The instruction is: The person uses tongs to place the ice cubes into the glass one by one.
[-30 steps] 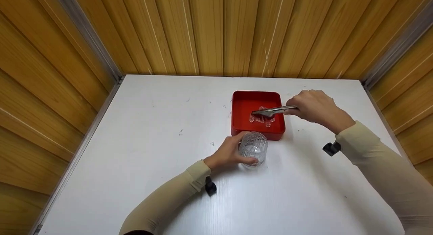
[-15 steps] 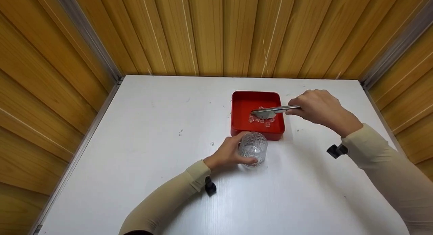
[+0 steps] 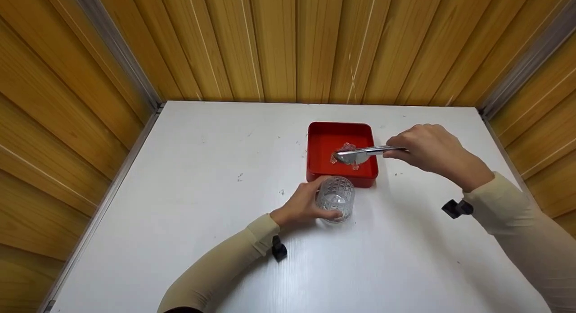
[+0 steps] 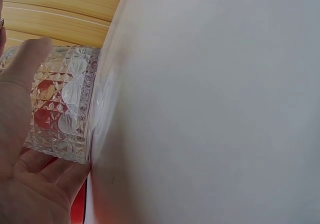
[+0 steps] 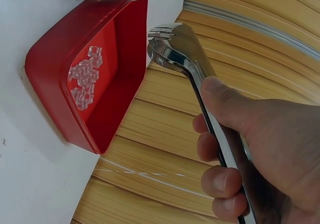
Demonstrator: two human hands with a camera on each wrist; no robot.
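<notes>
My left hand curls round a clear patterned glass standing on the table; the left wrist view shows the thumb on one side of the glass and fingers on the other. Metal tongs are gripped in my right hand, their tips over a red square tray. Several small clear cubes lie in the tray. In the right wrist view the tong tips are close together, apart from the cubes; whether anything is between them I cannot tell.
The tray stands just behind the glass on the white table. Wood-patterned panels rise behind the table and at both sides, with grey metal posts at the corners.
My right hand and forearm have shifted slightly right and toward the table's front, and the tongs now angle more upward to the right. My left hand and the glass have hardly moved.
</notes>
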